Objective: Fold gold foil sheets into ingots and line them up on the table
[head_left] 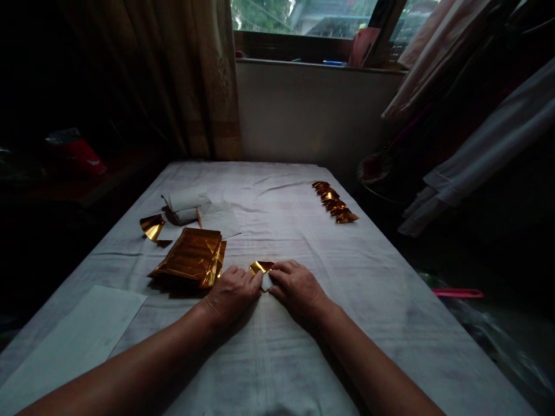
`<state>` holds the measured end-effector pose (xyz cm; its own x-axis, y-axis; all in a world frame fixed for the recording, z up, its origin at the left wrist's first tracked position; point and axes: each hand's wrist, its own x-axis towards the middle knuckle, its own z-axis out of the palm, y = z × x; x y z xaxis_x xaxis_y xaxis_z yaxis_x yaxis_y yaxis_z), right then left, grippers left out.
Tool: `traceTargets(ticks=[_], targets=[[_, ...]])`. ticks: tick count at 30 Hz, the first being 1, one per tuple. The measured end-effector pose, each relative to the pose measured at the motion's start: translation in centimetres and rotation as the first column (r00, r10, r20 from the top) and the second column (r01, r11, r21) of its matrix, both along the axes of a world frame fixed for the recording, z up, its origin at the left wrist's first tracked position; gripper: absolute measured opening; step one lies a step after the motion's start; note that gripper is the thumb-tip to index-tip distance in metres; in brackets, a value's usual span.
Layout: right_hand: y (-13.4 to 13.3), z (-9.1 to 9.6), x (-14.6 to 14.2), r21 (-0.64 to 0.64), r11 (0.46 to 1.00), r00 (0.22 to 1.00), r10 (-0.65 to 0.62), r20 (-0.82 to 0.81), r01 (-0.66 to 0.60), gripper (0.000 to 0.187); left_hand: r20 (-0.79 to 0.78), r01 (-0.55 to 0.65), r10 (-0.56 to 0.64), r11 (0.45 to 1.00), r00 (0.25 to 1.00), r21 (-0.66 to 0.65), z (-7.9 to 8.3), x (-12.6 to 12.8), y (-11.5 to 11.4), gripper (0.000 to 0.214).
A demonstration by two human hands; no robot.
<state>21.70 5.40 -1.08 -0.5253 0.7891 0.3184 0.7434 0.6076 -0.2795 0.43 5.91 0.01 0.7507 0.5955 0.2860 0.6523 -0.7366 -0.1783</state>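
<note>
Both my hands rest knuckles-up on a white cloth-covered table (277,346). Between them lies a small piece of gold foil paper (261,267), partly folded, with its white underside showing. My left hand (232,292) pinches its left side with curled fingers. My right hand (297,287) presses and pinches its right side. A stack of flat gold foil sheets (191,257) lies just left of my left hand. A row of several folded gold pieces (333,202) sits further back on the right.
A curled gold sheet (152,226) and rolled white paper (186,205) lie at the back left. A white sheet (73,341) lies at the near left. Behind are a curtain (208,81), a window sill (321,62) and hanging cloth (477,150) on the right.
</note>
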Motion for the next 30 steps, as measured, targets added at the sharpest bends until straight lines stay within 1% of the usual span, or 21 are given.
traceTargets(ticks=[2,4,7,11,15,17,19,22,26,28,30], targets=[[0.3,-0.2,0.1,0.082,0.996,0.997,0.037,0.071,-0.043,0.013,-0.053,-0.011,0.013,0.999,0.999,0.038,-0.1,0.2,-0.1,0.014],[0.5,-0.5,0.1,0.165,0.984,0.992,0.051,0.116,-0.07,0.008,-0.086,-0.018,0.023,0.998,0.996,0.063,-0.1,0.3,-0.3,0.017],[0.4,-0.9,0.1,0.248,0.966,0.993,0.049,0.11,-0.075,0.011,-0.056,-0.032,0.035,0.998,0.998,0.056,-0.1,0.3,-0.5,0.018],[0.2,-1.0,0.1,0.304,0.949,0.996,0.059,0.068,-0.077,0.012,0.002,-0.075,0.075,0.995,0.997,0.06,-0.1,0.0,-0.8,0.017],[0.2,-1.0,0.1,0.313,0.947,0.997,0.057,0.051,-0.07,0.011,0.144,-0.103,0.097,0.994,0.985,0.038,-0.7,-0.1,-1.1,0.013],[0.1,-0.8,0.1,0.291,0.955,0.997,0.052,0.049,-0.064,0.011,0.212,-0.125,0.11,0.99,0.971,0.059,-1.2,-0.1,-1.0,0.02],[0.1,-0.6,0.1,0.265,0.963,0.998,0.044,0.042,-0.053,0.01,0.244,-0.165,0.139,0.982,0.96,0.09,-1.6,-0.1,-0.9,0.028],[0.0,-0.3,0.1,0.264,0.964,0.999,0.022,0.023,-0.027,0.011,0.259,-0.203,0.171,0.974,0.951,0.101,-2.1,-0.2,-0.7,0.032],[0.1,-0.6,0.2,0.306,0.951,0.999,-0.031,-0.006,0.032,0.018,0.328,-0.21,0.188,0.977,0.926,0.032,-2.6,-0.5,-0.6,0.035],[0.3,-0.9,0.2,0.297,0.953,0.998,-0.048,-0.038,0.057,0.016,0.369,-0.21,0.199,0.978,0.908,-0.011,-2.9,-0.6,-0.6,0.036],[0.4,-1.1,0.1,0.262,0.964,0.997,-0.022,-0.069,0.039,0.014,0.401,-0.205,0.208,0.977,0.892,-0.051,-2.9,-0.8,-0.6,0.033]])
